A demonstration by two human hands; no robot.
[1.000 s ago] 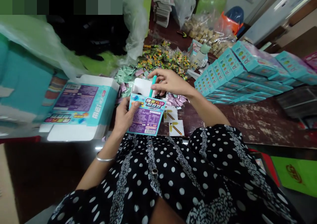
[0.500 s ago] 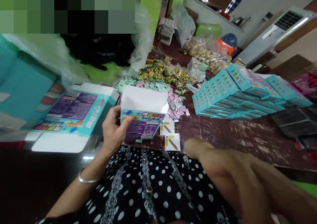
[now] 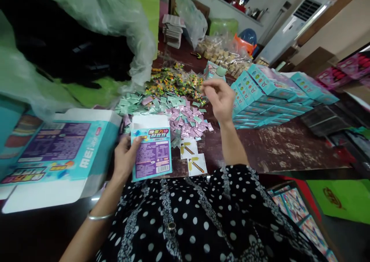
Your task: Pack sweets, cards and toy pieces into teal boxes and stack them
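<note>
Left hand [image 3: 125, 157] grips a turquoise-and-purple box [image 3: 152, 154] at its left edge, thumb across the printed panel. The box is at the near edge of the tabletop [image 3: 291, 146], white flap raised. Right hand [image 3: 221, 102] is raised, fingers bent, near the pink sachets [image 3: 189, 125]; whether it pinches anything cannot be determined. Two pickaxe-print cards [image 3: 197, 165] lie just right of the box. Stacked turquoise cartons [image 3: 268, 96] stand farther right.

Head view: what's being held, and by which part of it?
Left hand holds the teal-and-purple carton by its left side, thumb on the printed face. Right hand: can't tell whether it holds anything.
</note>
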